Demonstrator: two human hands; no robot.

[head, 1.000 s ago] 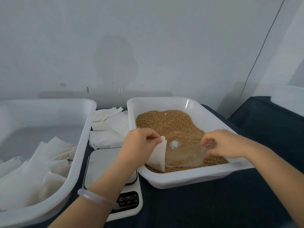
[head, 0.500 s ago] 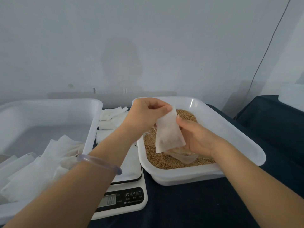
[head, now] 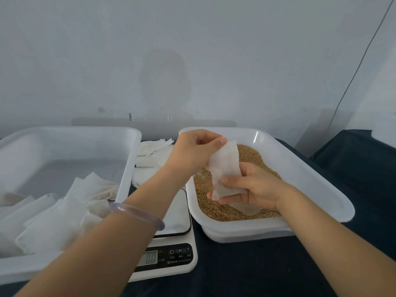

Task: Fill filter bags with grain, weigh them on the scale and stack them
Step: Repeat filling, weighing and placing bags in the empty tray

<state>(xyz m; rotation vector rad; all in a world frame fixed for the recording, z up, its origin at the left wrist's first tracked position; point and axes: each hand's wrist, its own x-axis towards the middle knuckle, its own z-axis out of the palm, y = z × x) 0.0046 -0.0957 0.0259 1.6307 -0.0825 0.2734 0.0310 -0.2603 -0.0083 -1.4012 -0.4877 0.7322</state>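
Observation:
A white filter bag (head: 225, 168) hangs upright above the grain. My left hand (head: 192, 152) pinches its top edge. My right hand (head: 250, 187) grips its lower, bulging part from the right, thumb across the front. Beneath them sits a white tray (head: 300, 168) of brown grain (head: 214, 209), with a clear plastic scoop (head: 246, 209) lying on the grain under my right hand. A white digital scale (head: 177, 215) stands left of that tray, its display (head: 147, 258) lit; my left forearm crosses over its platform.
A large white bin (head: 126, 168) at the left holds several filled white bags (head: 53, 215). A heap of empty filter bags (head: 152, 155) lies behind the scale. Everything rests on a dark cloth (head: 257, 271). A pale wall stands close behind.
The bag rose from the grain as both hands lifted it. My right hand left the scoop, which now lies on the grain, and took hold of the bag's lower part.

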